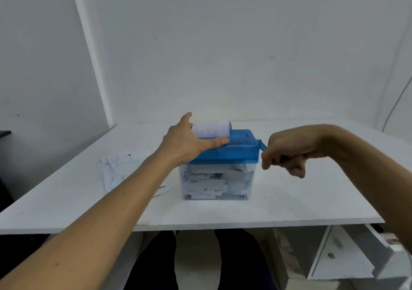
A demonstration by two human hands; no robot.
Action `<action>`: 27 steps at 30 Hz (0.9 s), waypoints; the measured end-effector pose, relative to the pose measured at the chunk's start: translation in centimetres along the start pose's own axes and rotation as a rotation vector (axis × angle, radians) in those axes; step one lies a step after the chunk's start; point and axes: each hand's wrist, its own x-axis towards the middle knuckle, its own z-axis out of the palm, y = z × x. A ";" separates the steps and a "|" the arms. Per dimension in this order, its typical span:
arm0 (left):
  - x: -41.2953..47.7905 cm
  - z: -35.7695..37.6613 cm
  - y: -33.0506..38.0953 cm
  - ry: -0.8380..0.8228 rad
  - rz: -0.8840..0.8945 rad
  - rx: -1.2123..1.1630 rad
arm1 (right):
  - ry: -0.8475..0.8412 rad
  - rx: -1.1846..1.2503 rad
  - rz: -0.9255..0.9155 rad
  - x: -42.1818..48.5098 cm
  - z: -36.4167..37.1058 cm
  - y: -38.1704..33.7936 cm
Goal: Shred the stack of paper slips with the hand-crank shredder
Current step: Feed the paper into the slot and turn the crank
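A hand-crank shredder with a blue lid [236, 147] sits on a clear bin [216, 181] full of white paper strips, in the middle of the white table [289, 200]. A printed paper slip [211, 129] stands curled in the lid's slot. My left hand [187, 143] lies on the lid's left part, thumb stretched along the top, other fingers behind the slip. My right hand [287, 150] grips the blue crank handle [261, 145] at the shredder's right side. A loose stack of paper slips [116, 167] lies on the table to the left, partly behind my left forearm.
White walls close the table in at the back and left. A white drawer unit [347, 254] stands under the table's right end, with one drawer pulled out. My legs are under the front edge. A dark object sits at the far left edge.
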 end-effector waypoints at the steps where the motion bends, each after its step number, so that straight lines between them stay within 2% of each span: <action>1: 0.0 -0.1 0.1 -0.002 0.006 0.003 | 0.043 -0.005 0.006 -0.4 -0.1 -0.3; 5: -0.2 -0.1 0.1 -0.003 0.013 0.016 | 0.448 -0.134 -0.077 -1.9 -0.3 -1.4; 7: -0.1 0.1 -0.1 0.008 0.020 0.015 | 0.548 -0.211 -0.135 -2.2 -0.2 -1.1; 9: 0.1 0.3 -0.4 0.025 0.027 0.022 | 0.608 -0.180 -0.199 -2.2 -0.2 -0.4; 13: 0.3 0.3 -0.6 0.037 0.037 0.025 | 0.830 -0.003 -0.473 -0.3 -0.7 0.5; 15: 0.2 0.3 -0.4 0.038 0.038 0.027 | 0.838 0.106 -0.548 1.7 -0.8 1.0; 17: 0.1 0.5 -0.3 0.041 0.037 0.026 | 0.866 0.182 -0.547 4.0 -0.9 1.4; 27: 0.2 1.0 -0.5 0.056 0.046 -0.033 | 0.789 0.359 -0.351 9.3 -0.4 1.8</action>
